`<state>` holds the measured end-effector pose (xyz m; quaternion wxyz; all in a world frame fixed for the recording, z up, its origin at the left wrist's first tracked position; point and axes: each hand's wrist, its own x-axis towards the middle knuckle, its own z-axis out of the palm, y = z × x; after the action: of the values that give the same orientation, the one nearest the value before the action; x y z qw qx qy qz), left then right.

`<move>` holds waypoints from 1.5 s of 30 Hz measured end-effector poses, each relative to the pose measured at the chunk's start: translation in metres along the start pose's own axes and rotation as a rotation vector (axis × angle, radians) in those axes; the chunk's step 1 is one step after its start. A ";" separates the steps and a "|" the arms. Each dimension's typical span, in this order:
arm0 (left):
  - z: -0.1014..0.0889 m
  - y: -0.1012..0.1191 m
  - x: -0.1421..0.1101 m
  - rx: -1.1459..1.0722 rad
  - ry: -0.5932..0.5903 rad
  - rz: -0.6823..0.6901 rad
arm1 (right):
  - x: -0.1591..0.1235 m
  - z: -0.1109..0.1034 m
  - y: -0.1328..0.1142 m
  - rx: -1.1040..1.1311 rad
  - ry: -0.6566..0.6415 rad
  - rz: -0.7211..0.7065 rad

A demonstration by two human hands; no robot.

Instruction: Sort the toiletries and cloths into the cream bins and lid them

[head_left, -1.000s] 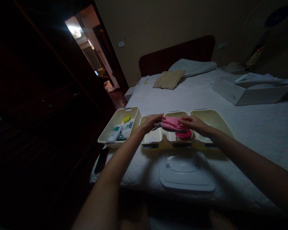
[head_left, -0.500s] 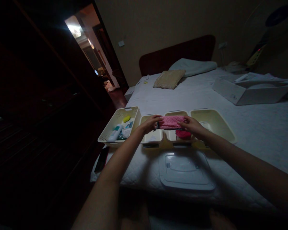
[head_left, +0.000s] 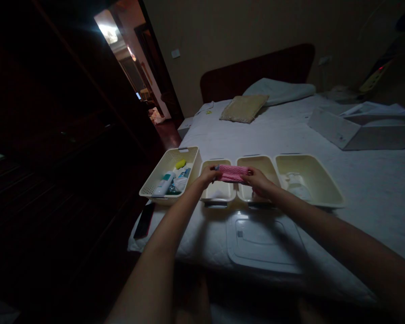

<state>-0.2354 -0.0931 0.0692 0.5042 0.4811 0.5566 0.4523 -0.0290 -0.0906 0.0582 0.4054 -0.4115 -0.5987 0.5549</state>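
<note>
I have a pink cloth [head_left: 232, 173] stretched between my two hands, my left hand [head_left: 208, 176] pinched on its left end and my right hand [head_left: 257, 182] pinched on its right end. It hangs across the gap between the left small box [head_left: 213, 191] and the right small box [head_left: 256, 164] on the bed [head_left: 364, 189]. A white basket [head_left: 170, 158] stands left of my left hand; a lid [head_left: 263, 243] lies nearer me.

Pink textured cloth [head_left: 232, 174], held at its ends by my left grip [head_left: 209, 175] and right grip [head_left: 257, 181] above cream bins [head_left: 319, 180] on the bed [head_left: 367, 193]; perforated basket [head_left: 164, 168] to the left, pale lid [head_left: 256, 245] nearer me.
</note>
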 end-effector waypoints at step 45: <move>-0.006 -0.084 0.074 1.341 0.234 -0.041 | 0.122 0.104 0.066 -1.375 -0.035 0.170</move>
<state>-0.2500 -0.0307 -0.0231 0.0420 0.6268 0.7765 0.0491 -0.1646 -0.0067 -0.0096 -0.0020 -0.6113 -0.7867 0.0859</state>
